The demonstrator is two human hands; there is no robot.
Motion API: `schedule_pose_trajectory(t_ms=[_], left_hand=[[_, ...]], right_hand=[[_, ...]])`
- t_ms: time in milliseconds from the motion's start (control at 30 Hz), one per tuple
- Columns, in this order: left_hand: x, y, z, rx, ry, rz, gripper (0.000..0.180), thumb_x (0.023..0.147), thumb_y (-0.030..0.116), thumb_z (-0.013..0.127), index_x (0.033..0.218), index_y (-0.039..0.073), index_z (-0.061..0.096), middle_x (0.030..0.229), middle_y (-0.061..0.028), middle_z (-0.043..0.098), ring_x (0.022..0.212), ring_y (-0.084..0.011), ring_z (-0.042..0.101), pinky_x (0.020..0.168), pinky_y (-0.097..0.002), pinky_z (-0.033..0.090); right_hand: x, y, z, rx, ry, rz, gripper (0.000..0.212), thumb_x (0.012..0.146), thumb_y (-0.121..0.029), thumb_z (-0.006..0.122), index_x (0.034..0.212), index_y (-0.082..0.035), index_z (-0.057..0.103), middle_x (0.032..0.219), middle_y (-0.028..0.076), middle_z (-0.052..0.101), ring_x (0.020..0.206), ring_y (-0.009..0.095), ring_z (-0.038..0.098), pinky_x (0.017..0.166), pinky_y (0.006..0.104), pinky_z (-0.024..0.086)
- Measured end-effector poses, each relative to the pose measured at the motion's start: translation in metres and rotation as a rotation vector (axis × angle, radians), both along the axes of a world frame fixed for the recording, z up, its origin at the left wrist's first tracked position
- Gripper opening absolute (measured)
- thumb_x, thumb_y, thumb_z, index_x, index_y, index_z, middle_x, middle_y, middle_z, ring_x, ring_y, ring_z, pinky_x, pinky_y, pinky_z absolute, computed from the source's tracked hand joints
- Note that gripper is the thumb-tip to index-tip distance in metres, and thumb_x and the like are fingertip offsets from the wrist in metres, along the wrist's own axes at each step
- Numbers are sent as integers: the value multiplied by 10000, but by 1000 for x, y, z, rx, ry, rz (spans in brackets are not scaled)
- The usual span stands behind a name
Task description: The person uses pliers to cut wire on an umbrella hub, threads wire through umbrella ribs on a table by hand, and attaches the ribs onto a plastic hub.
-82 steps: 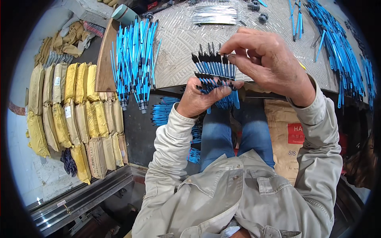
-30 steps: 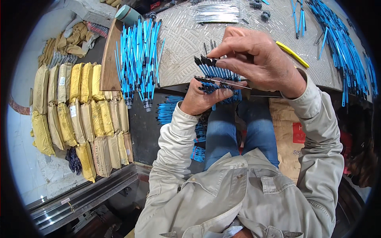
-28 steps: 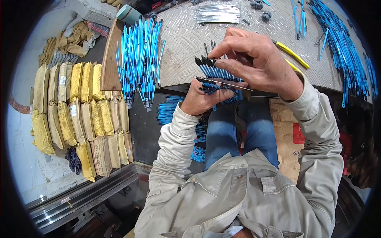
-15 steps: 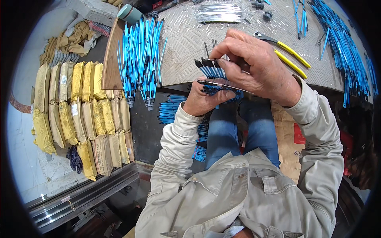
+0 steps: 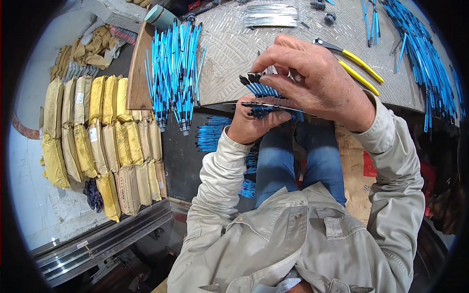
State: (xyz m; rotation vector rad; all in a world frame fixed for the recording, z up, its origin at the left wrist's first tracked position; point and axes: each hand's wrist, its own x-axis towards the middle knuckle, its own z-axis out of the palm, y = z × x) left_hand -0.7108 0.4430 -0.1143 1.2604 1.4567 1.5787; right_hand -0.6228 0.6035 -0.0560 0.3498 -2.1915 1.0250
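Observation:
My left hand [image 5: 246, 124] is closed around a fanned row of thin blue rods [image 5: 263, 90] with black tips, held in front of the table's near edge. A thin, flat strip [image 5: 267, 105], dark at its left end and pale further right, crosses the row above my left thumb. My right hand [image 5: 317, 80] reaches over from the right, its thumb and forefinger bent close together at the black tips. What sits between those fingertips is too small to make out, and the palm hides part of the row.
Loose blue rods [image 5: 175, 73] lie on the table's left, more [image 5: 415, 53] along its right. Yellow-handled pliers [image 5: 360, 66] rest beside my right hand. Silvery wires [image 5: 271, 16] lie at the back near a green cup [image 5: 160, 16]. Yellow and tan wrapped packages [image 5: 95, 132] stand at left.
My right hand has shifted slightly, its thumb and fingertips now lower and further left over the black tips. My left hand stays nearly in place, holding the rods.

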Motion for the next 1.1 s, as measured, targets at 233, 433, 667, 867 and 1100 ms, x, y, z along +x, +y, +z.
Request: schedule_pose_trajectory(t_ms=[233, 433, 667, 867, 1100], left_hand=[[0, 1, 5, -23, -64, -37, 235, 772, 104, 709, 978, 2, 662, 875, -48, 671, 803, -96, 603, 716, -232, 496], [-1, -1, 4, -66, -1, 62, 287, 732, 223, 758, 873, -7, 662, 767, -52, 656, 702, -104, 579, 637, -273, 464], [-5, 0, 2, 6, 53, -29, 241, 739, 108, 738, 958, 29, 674, 863, -32, 659, 792, -101, 590, 699, -254, 486], [-7, -3, -2, -45, -67, -1, 221, 737, 103, 739, 938, 34, 677, 855, -27, 657, 779, -97, 586, 696, -254, 485], [-7, -1, -1, -25, -74, 0, 211, 735, 107, 742, 921, 32, 676, 837, -21, 658, 768, -93, 583, 695, -255, 482]], right_hand=[[0, 5, 9, 34, -56, 21, 135, 768, -41, 633, 900, -43, 604, 665, 47, 435, 567, 163, 435, 515, 293, 348], [-4, -4, 11, 28, -116, -14, 113, 761, -54, 644, 862, -37, 598, 664, 46, 436, 565, 161, 440, 512, 294, 349], [-6, -3, 6, 8, -26, 25, 114, 757, -77, 670, 842, -40, 605, 675, 34, 449, 582, 142, 449, 512, 278, 353], [-13, -3, 2, -45, -17, 65, 128, 759, -82, 677, 869, -50, 619, 679, 25, 453, 591, 124, 437, 511, 264, 346], [-11, -6, 4, -36, -57, 91, 159, 757, -69, 667, 905, -59, 609, 684, 28, 453, 575, 126, 420, 507, 261, 346]])
